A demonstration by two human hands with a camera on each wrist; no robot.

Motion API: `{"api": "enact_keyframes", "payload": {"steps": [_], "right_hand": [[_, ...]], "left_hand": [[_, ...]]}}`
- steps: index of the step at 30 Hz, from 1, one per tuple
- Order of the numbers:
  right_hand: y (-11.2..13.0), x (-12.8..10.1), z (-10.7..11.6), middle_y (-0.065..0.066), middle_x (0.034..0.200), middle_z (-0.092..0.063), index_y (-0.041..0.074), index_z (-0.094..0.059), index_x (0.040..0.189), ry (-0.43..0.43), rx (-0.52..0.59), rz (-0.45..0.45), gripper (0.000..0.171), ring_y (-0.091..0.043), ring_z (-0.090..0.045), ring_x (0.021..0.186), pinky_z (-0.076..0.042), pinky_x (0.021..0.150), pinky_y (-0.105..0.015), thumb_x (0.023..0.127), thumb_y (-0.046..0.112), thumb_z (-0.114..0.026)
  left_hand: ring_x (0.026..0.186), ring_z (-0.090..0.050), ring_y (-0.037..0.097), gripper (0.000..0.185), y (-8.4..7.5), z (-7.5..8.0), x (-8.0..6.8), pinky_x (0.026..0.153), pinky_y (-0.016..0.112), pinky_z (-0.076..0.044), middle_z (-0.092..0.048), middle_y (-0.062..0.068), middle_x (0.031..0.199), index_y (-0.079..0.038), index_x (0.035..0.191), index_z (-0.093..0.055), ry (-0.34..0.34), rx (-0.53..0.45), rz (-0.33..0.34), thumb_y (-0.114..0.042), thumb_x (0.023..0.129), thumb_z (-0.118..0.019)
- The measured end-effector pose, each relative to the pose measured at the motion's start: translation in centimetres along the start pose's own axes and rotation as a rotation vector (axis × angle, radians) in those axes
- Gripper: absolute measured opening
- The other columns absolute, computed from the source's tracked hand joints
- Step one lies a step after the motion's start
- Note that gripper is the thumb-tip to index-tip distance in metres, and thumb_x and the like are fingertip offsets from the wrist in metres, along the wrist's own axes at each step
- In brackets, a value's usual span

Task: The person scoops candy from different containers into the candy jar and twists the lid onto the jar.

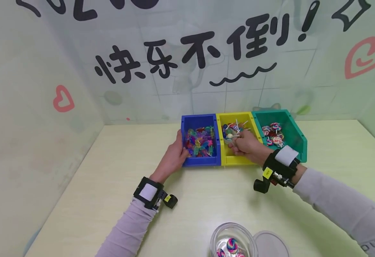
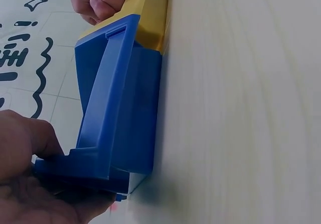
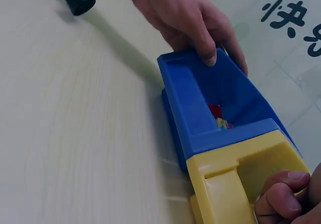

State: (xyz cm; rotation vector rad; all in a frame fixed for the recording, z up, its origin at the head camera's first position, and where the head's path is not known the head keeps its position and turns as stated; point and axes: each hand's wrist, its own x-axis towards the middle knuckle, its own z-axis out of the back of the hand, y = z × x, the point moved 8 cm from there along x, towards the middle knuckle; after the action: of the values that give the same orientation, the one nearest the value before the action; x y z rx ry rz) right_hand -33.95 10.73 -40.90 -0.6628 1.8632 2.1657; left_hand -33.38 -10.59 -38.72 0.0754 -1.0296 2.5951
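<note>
My left hand [image 1: 173, 154] grips the left wall of the blue bin [image 1: 201, 161], thumb over the rim and fingers along the outside. Colourful translucent small pieces [image 1: 201, 141] fill the bottom of that bin. Inside the yellow bin [image 1: 237, 160] beside it, my right hand [image 1: 246, 145] has its fingers curled and pinches the white stick of a lollipop [image 1: 229, 136] with a pale round head. More lollipops [image 1: 237, 126] lie behind the hand, their sticks pointing up. In the right wrist view the curled fingers [image 3: 286, 191] hang over the yellow bin's front, and what they hold is hidden there.
A green bin [image 1: 298, 141] with swirled candies [image 1: 274, 135] adjoins the yellow one on the right. Near the front edge stands a clear round jar [image 1: 217, 237] with swirl lollipops inside, a round translucent lid [image 1: 270, 244] beside it. A printed wall sheet [image 1: 174, 103] rises behind the bins.
</note>
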Motion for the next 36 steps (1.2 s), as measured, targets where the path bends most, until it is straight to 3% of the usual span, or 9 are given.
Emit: {"api": "enact_keyframes", "payload": {"steps": [3,6,10,25,36], "right_hand": [[-0.2,-0.1,-0.2,-0.010,0.090,-0.045,0.000,-0.025,0.129,0.014,0.127,-0.024,0.034,-0.011,-0.041,0.057,-0.035,0.049,-0.017,0.096,0.007,-0.031],[-0.2,-0.2,-0.3,-0.009,0.088,-0.044,0.000,-0.024,0.129,0.018,0.154,-0.008,0.034,-0.012,-0.041,0.059,-0.035,0.049,-0.018,0.096,0.007,-0.030],[-0.3,-0.2,-0.3,-0.010,0.088,-0.042,0.004,-0.019,0.129,0.010,0.146,0.013,0.034,-0.014,-0.042,0.060,-0.038,0.052,-0.020,0.097,0.009,-0.030],[-0.4,-1.6,0.3,-0.013,0.089,-0.046,0.012,-0.014,0.126,-0.064,0.101,0.098,0.033,-0.017,-0.045,0.063,-0.040,0.054,-0.023,0.098,0.016,-0.030],[-1.1,-2.6,0.6,-0.017,0.097,-0.047,0.015,-0.018,0.128,-0.079,0.073,0.141,0.033,-0.018,-0.047,0.067,-0.044,0.058,-0.025,0.098,0.017,-0.032]], "left_hand": [[0.100,-0.056,0.026,0.063,0.1,0.0,0.0,0.088,0.039,-0.045,-0.047,0.024,0.126,-0.001,0.141,-0.009,0.002,-0.014,0.009,-0.002,0.088,-0.042],[0.106,-0.054,0.027,0.063,0.4,0.0,-0.1,0.092,0.040,-0.042,-0.044,0.023,0.130,-0.001,0.142,-0.007,0.006,-0.041,0.034,-0.002,0.089,-0.041],[0.107,-0.052,0.027,0.064,0.8,-0.1,-0.3,0.092,0.040,-0.041,-0.040,0.022,0.134,-0.002,0.143,-0.005,0.014,-0.072,0.069,-0.001,0.089,-0.041],[0.112,-0.050,0.026,0.065,0.6,-0.4,-0.1,0.097,0.040,-0.037,-0.041,0.021,0.133,-0.004,0.143,-0.003,0.011,-0.100,0.052,-0.001,0.089,-0.040],[0.105,-0.053,0.024,0.065,0.6,-0.3,-0.1,0.091,0.038,-0.042,-0.043,0.020,0.132,-0.006,0.143,-0.004,0.010,-0.103,0.071,-0.002,0.089,-0.040]]}}
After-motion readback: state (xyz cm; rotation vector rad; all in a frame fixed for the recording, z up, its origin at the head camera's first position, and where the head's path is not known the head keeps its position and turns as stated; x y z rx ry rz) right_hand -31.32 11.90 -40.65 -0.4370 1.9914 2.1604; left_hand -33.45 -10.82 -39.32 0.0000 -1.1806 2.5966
